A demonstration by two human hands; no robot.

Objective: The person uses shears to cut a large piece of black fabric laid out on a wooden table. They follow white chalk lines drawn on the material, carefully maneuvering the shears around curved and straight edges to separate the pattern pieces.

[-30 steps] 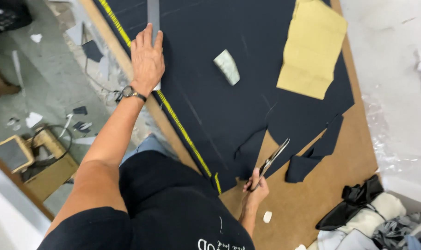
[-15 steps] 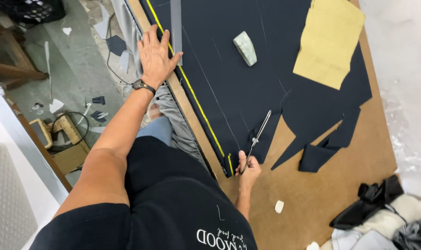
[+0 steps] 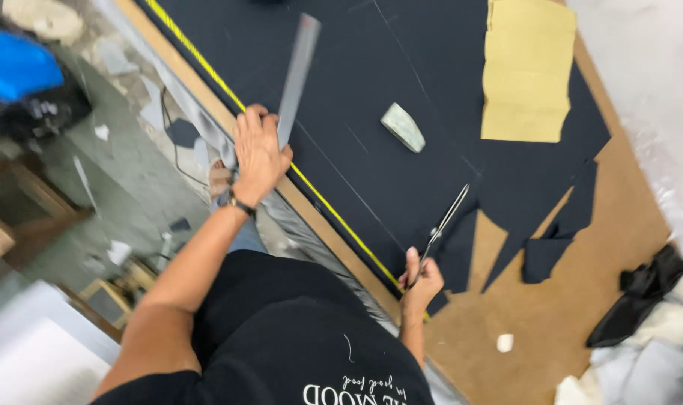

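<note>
Scissors [image 3: 445, 223]: metal pair, gripped by the handles in right hand [image 3: 422, 281], blades pointing up and away along a cut edge of the fabric, near the table's front edge.
Right hand: fingers closed through and around the scissor handles, low centre of view.
Fabric [image 3: 371, 97]: big dark navy sheet spread flat over the table, pale chalk lines on it, right part cut into jagged pieces.
Left hand [image 3: 257, 154]: palm down, fingers spread, pressing the near end of a long metal ruler [image 3: 296, 71] on the fabric's left edge.
Ruler: grey, lies slanted up across the cloth.
Tape [image 3: 281, 154]: yellow strip running along the fabric's left border.
Chalk [image 3: 402, 127]: pale wedge lying on the fabric, between ruler and paper.
Paper pattern [image 3: 528, 71]: tan sheet, upper right, on the fabric.
Table [image 3: 567, 315]: brown board, bare at lower right.
Watch [image 3: 240, 204]: on left wrist.
</note>
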